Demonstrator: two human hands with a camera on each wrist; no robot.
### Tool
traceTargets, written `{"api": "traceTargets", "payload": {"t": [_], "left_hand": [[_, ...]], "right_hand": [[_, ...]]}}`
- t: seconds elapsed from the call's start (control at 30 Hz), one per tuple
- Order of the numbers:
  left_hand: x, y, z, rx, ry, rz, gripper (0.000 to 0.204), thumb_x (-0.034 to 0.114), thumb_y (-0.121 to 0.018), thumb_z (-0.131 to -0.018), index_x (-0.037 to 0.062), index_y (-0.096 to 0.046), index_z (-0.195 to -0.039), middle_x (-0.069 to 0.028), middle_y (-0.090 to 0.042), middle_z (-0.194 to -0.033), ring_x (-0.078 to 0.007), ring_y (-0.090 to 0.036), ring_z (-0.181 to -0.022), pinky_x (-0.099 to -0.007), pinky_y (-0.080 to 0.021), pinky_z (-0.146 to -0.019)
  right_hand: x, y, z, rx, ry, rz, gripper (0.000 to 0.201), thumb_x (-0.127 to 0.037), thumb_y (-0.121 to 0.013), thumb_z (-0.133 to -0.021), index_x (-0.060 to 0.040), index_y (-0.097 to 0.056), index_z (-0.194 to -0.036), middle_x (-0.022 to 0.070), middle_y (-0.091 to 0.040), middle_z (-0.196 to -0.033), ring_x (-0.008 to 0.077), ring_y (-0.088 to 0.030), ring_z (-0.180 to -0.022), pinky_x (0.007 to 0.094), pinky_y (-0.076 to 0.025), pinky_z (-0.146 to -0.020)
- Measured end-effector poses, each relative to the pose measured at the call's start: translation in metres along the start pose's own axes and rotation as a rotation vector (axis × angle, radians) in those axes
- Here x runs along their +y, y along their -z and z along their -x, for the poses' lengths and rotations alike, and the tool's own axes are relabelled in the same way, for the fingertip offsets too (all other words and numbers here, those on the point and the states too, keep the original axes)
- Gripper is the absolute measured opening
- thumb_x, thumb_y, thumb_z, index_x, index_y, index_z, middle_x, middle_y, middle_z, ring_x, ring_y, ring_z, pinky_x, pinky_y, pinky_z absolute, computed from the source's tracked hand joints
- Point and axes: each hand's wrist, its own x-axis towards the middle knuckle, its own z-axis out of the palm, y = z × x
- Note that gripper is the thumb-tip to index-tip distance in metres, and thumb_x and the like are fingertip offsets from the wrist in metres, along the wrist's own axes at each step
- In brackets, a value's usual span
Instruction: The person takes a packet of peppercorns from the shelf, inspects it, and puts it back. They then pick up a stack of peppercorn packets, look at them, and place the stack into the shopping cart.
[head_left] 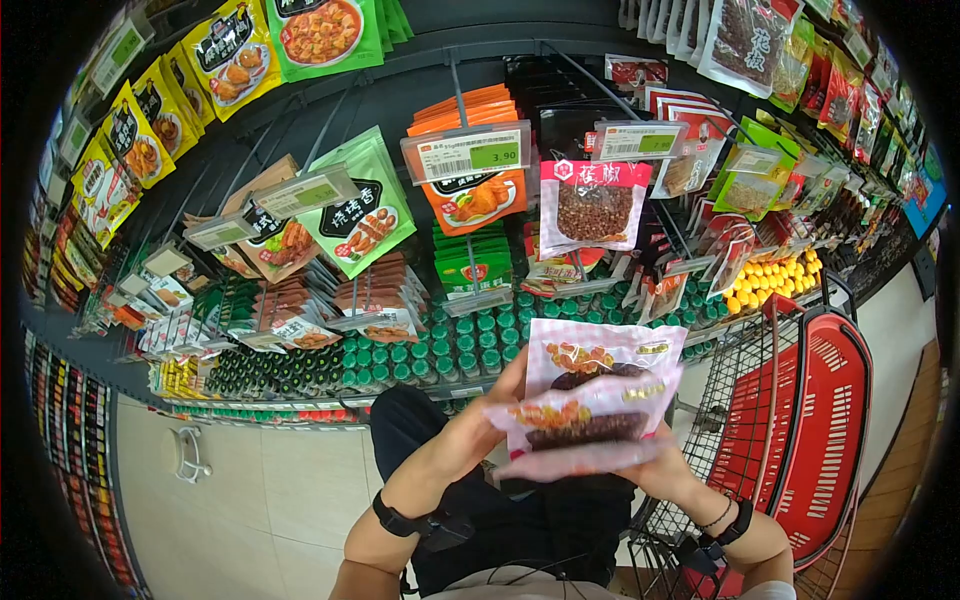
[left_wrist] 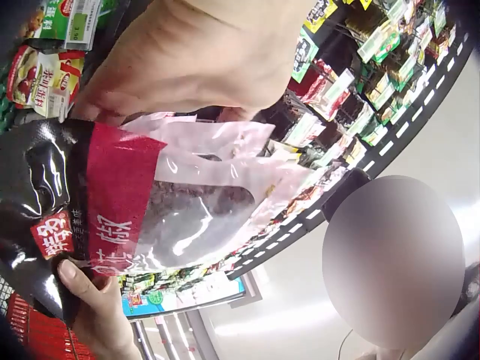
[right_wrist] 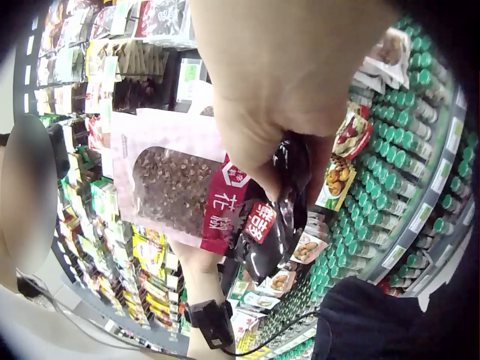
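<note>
Both hands hold a small stack of pink-and-clear spice packets [head_left: 592,400] at chest height in front of a shop shelf. My left hand [head_left: 512,388] grips the stack's left edge and my right hand [head_left: 657,462] supports it from below right. In the left wrist view the left hand [left_wrist: 187,67] lies over the top of a clear packet [left_wrist: 180,202] filled with dark peppercorns, with a glossy black packet [left_wrist: 30,195] beside it. The right hand [right_wrist: 277,97] pinches the red-banded packet [right_wrist: 176,180] and the black packet [right_wrist: 279,217] together.
A red shopping cart [head_left: 815,430] stands close at the right. The shelf ahead carries hanging seasoning packets [head_left: 592,205], a price tag [head_left: 465,152] and rows of green-capped bottles [head_left: 450,345]. Pale tiled floor [head_left: 250,490] lies at lower left.
</note>
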Motion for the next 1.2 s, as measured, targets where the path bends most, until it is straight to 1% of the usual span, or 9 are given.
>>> {"api": "traceTargets", "payload": {"t": [0.07, 0.1, 0.33, 0.53, 0.67, 0.87, 0.93, 1.1, 1.2], "left_hand": [[-0.003, 0.002, -0.001, -0.031, -0.062, -0.105, 0.090, 0.033, -0.050, -0.075, 0.0035, 0.000, -0.144, -0.0123, -0.016, -0.149, -0.0240, -0.019, -0.136, -0.0383, -0.016, -0.110], [-0.004, 0.004, -0.002, -0.031, -0.038, -0.145, 0.095, 0.032, -0.054, -0.072, 0.0043, 0.001, -0.144, -0.0118, -0.012, -0.149, -0.0231, -0.014, -0.138, -0.0376, -0.014, -0.110], [0.006, -0.015, -0.002, -0.181, -0.165, 0.075, 0.100, 0.009, -0.057, -0.070, 0.0066, 0.011, -0.143, -0.0120, 0.000, -0.151, -0.0215, -0.001, -0.139, -0.0368, -0.003, -0.110], [-0.001, -0.004, 0.000, -0.207, -0.148, -0.001, 0.098, 0.005, -0.056, -0.071, 0.0061, 0.010, -0.143, -0.0124, -0.001, -0.150, -0.0224, -0.003, -0.139, -0.0369, -0.006, -0.110], [-0.001, -0.006, -0.002, -0.172, -0.133, 0.027, 0.093, 0.004, -0.053, -0.070, 0.0028, 0.005, -0.143, -0.0129, -0.008, -0.149, -0.0226, -0.006, -0.139, -0.0375, -0.007, -0.110], [0.004, -0.008, 0.010, -0.082, -0.041, 0.015, 0.080, 0.007, -0.061, -0.070, 0.0008, -0.021, -0.139, -0.0137, -0.026, -0.142, -0.0234, -0.018, -0.135, -0.0381, -0.014, -0.109], [0.012, -0.015, 0.014, -0.051, 0.042, -0.199, 0.039, 0.005, -0.067, -0.066, 0.0001, -0.060, -0.104, -0.0171, -0.028, -0.141, -0.0264, -0.026, -0.132, -0.0382, -0.017, -0.107], [0.001, -0.035, -0.010, -0.297, -0.279, -0.481, 0.028, -0.002, -0.064, -0.055, 0.0062, -0.072, -0.080, -0.0225, -0.023, -0.143, -0.0346, -0.024, -0.133, -0.0424, -0.015, -0.109], [-0.005, -0.035, -0.014, -0.335, -0.328, -0.609, 0.033, -0.002, -0.064, -0.050, 0.0096, -0.074, -0.079, -0.0226, -0.023, -0.143, -0.0366, -0.023, -0.133, -0.0445, -0.015, -0.109]], "right_hand": [[-0.010, -0.002, -0.001, 0.002, -0.061, -0.355, 0.057, -0.008, -0.076, -0.068, 0.0029, -0.048, -0.117, 0.0102, -0.055, -0.118, 0.0174, -0.054, -0.105, 0.0324, -0.042, -0.092], [-0.004, 0.006, -0.002, -0.128, -0.028, -0.091, 0.062, -0.007, -0.075, -0.070, 0.0026, -0.043, -0.122, 0.0095, -0.054, -0.119, 0.0164, -0.052, -0.108, 0.0317, -0.042, -0.092], [-0.021, -0.003, -0.001, -0.001, 0.060, -0.107, 0.071, -0.008, -0.077, -0.068, 0.0002, -0.037, -0.126, 0.0094, -0.053, -0.121, 0.0167, -0.053, -0.106, 0.0325, -0.043, -0.092], [-0.012, 0.004, -0.001, -0.075, 0.063, 0.159, 0.076, -0.014, -0.080, -0.067, -0.0003, -0.035, -0.127, 0.0111, -0.057, -0.117, 0.0184, -0.055, -0.106, 0.0326, -0.044, -0.091], [-0.008, 0.000, -0.001, -0.049, -0.014, -0.024, 0.078, -0.016, -0.080, -0.067, 0.0013, -0.034, -0.127, 0.0129, -0.057, -0.118, 0.0183, -0.054, -0.109, 0.0331, -0.042, -0.092], [-0.022, 0.005, -0.007, 0.031, 0.069, 0.016, 0.083, -0.011, -0.078, -0.067, 0.0028, -0.029, -0.132, 0.0123, -0.057, -0.116, 0.0160, -0.054, -0.106, 0.0302, -0.042, -0.091], [-0.003, 0.007, -0.011, 0.119, 0.178, -0.156, 0.082, -0.006, -0.073, -0.070, 0.0012, -0.026, -0.136, 0.0110, -0.057, -0.114, 0.0161, -0.055, -0.102, 0.0298, -0.042, -0.091], [-0.003, 0.020, -0.019, 0.171, -0.099, -0.586, 0.056, -0.010, -0.060, -0.080, -0.0025, -0.037, -0.130, 0.0109, -0.055, -0.114, 0.0158, -0.052, -0.104, 0.0303, -0.041, -0.092], [-0.008, 0.029, -0.022, 0.083, 0.105, -0.285, 0.045, -0.036, -0.032, -0.097, -0.0038, -0.038, -0.128, 0.0115, -0.052, -0.121, 0.0193, -0.055, -0.107, 0.0350, -0.045, -0.093]]}}
